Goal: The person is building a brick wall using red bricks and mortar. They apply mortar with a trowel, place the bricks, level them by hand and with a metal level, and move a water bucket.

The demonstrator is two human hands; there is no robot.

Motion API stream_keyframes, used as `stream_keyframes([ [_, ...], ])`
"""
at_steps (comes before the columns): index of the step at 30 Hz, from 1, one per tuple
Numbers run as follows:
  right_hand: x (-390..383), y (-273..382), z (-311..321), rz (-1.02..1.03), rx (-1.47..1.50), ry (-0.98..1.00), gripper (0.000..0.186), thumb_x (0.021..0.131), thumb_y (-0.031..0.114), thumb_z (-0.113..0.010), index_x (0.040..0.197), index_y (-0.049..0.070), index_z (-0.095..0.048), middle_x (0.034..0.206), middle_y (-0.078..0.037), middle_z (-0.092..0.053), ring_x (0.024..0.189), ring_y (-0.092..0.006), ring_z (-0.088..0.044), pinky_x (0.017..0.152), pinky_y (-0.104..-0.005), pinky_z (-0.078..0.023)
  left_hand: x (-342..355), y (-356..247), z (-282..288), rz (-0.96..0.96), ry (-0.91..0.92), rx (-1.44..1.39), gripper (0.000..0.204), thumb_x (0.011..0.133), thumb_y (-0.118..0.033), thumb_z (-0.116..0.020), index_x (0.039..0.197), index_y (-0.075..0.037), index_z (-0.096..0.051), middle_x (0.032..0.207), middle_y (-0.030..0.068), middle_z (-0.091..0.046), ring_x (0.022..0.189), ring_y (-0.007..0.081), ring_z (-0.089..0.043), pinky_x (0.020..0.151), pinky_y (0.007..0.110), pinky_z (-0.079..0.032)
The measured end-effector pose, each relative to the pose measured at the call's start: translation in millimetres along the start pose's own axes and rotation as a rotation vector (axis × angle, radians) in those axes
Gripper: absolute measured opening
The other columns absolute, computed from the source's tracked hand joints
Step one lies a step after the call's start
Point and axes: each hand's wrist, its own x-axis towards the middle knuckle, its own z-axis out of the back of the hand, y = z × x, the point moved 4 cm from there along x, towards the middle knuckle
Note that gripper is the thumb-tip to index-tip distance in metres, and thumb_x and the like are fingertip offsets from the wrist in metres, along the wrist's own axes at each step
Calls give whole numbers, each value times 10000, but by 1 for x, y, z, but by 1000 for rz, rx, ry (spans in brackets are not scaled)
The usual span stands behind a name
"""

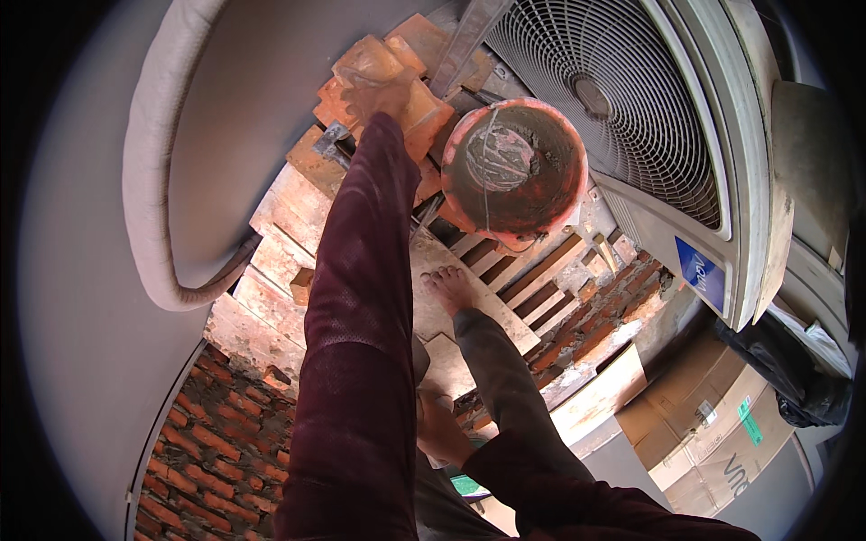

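Nearest, two maroon fabric sleeves reach in; the right hand (pixel 439 431) sits low, half behind the left sleeve, and I can't tell its grip. Just past it, a bare foot (pixel 448 288) presses onto pale, dusty boards (pixel 442 261), gaps showing between narrow slats beside it. Rough red brickwork with grey mortar joints (pixel 216 442) spreads at lower left. Further out stands a round orange bucket (pixel 460 215) with wet grey mortar inside, and left of it the left hand (pixel 374 95) is on stacked, flat orange bricks (pixel 424 113), its finger spread too unclear to call. Around them: a smooth grey wall (pixel 72 270), a looped white wrapped pipe (pixel 149 135), a pale, grilled air-conditioner unit (pixel 622 198), brown cardboard boxes (pixel 704 406).
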Motion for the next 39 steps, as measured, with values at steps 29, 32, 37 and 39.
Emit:
stream_keyframes([
  [29,-382,193,-211,88,-100,769,251,871,177,-675,1061,71,-551,937,-109,-666,640,-211,-641,512,-328,-537,-755,354,616,-182,131,-997,840,902,-522,-630,1517,-58,-295,1387,136,-500,1293,266,-480,1065,428,-419],
  [32,-423,229,-269,231,-258,868,189,860,131,-681,941,93,-515,895,-98,-646,632,-208,-633,506,-340,-547,-810,282,654,-43,-417,-80,1273,657,-725,-747,1537,-8,-170,1416,256,-384,1311,397,-421,1055,460,-414],
  [37,-509,245,-347,333,-371,1139,237,878,145,-709,948,68,-496,911,-107,-625,753,-196,-669,626,-362,-625,-862,252,688,212,-997,-39,1278,521,-375,-832,1521,34,-148,1267,255,-445,1113,411,-472,959,468,-443],
  [39,-545,246,-369,441,-505,1313,328,886,207,-737,1012,32,-490,942,-129,-623,833,-201,-688,685,-359,-633,-907,266,714,190,-1046,-125,1219,561,-379,-790,1525,35,-170,1275,263,-469,1167,413,-462,981,457,-420],
])
